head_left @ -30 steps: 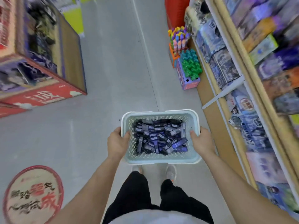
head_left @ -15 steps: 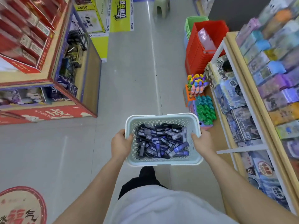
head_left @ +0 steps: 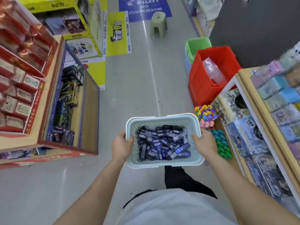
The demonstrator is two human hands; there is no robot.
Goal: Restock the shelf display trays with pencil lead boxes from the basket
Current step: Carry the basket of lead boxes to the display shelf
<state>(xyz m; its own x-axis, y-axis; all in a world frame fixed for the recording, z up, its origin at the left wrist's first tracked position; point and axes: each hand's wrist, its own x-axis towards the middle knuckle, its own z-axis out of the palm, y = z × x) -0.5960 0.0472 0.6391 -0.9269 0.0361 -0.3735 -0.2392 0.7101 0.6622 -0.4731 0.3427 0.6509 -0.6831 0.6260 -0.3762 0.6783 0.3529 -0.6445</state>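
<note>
**A basket of pencil lead boxes is held level over the aisle floor in both hands.**

At the far left a red display stand (head_left: 19, 95) is seen, well apart from the load. The left hand (head_left: 121, 146) is curled round the left rim of the pale basket (head_left: 162, 122). The pencil lead boxes (head_left: 162, 142), dark and purple, are heaped loose inside it. The right hand (head_left: 205, 142) is curled round the opposite rim in the same way. This grip on both sides is judged to be used so that the basket is kept flat and the loose boxes are not tipped out. Just to the right a shelf (head_left: 253, 101) of packaged goods is passed closely. The display trays to be restocked cannot be picked out there, so stocking is judged not yet begun.
</note>
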